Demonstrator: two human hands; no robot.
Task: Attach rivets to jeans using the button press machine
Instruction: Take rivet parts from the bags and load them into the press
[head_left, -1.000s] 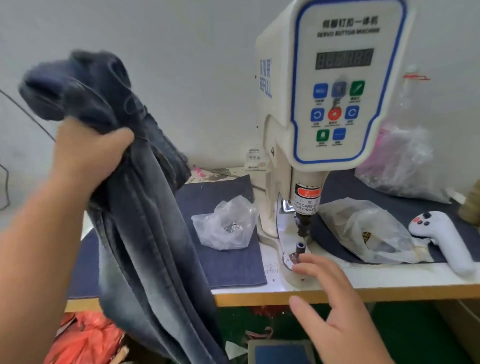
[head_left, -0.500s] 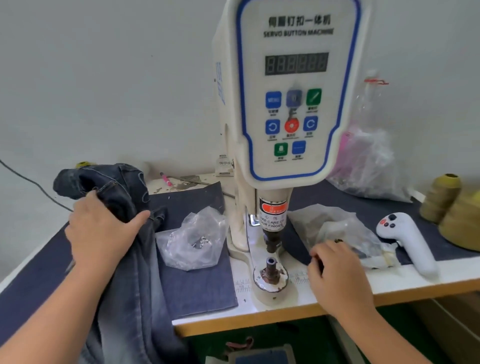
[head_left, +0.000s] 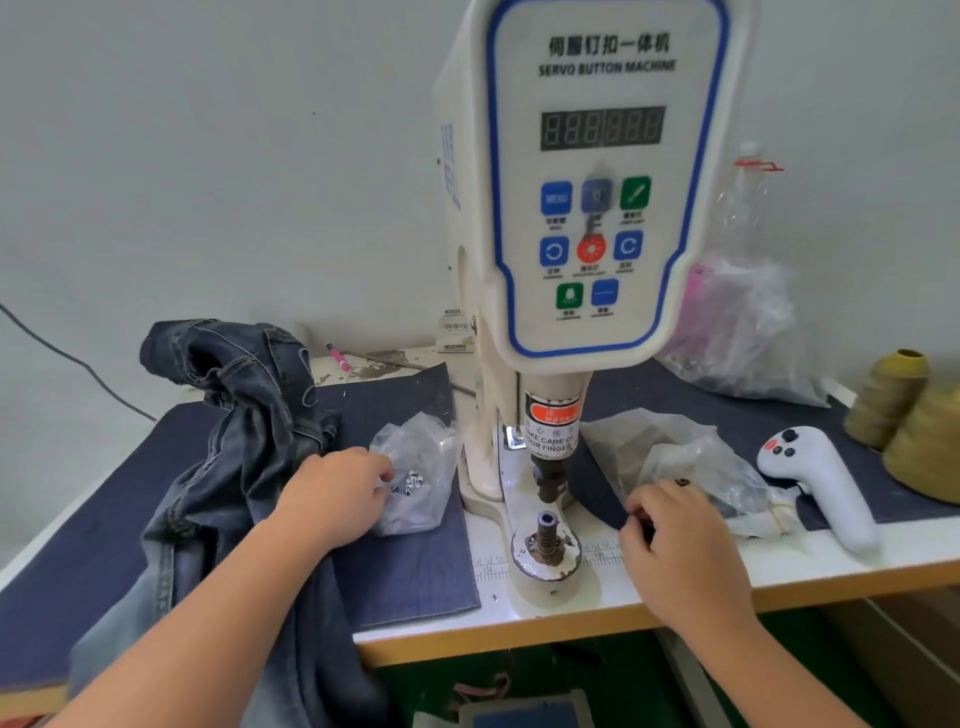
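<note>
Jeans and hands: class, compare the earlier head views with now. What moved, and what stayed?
The left hand lowered the jeans from the air onto the table, released its grip and reached to the small rivet bag. The right hand left the press's lower die for the right plastic bag. Bags and white controller stayed.

Tight gap at the die, clutter both sides.

Room betw. punch tip (head_left: 546, 480) & lower die post (head_left: 546, 530) is narrow; machine head (head_left: 597, 171) overhangs it, so access only from front/sides. L side blocked by left hand (head_left: 335, 493), rivet bag (head_left: 421, 467) & jeans (head_left: 244, 431). R side: right hand (head_left: 680, 545) just beside die base, plastic bag (head_left: 675, 457) behind it, white handheld controller (head_left: 826, 488) & thread cones (head_left: 914, 415) further out. Bare table strip (head_left: 493, 597) in front of die.
</note>
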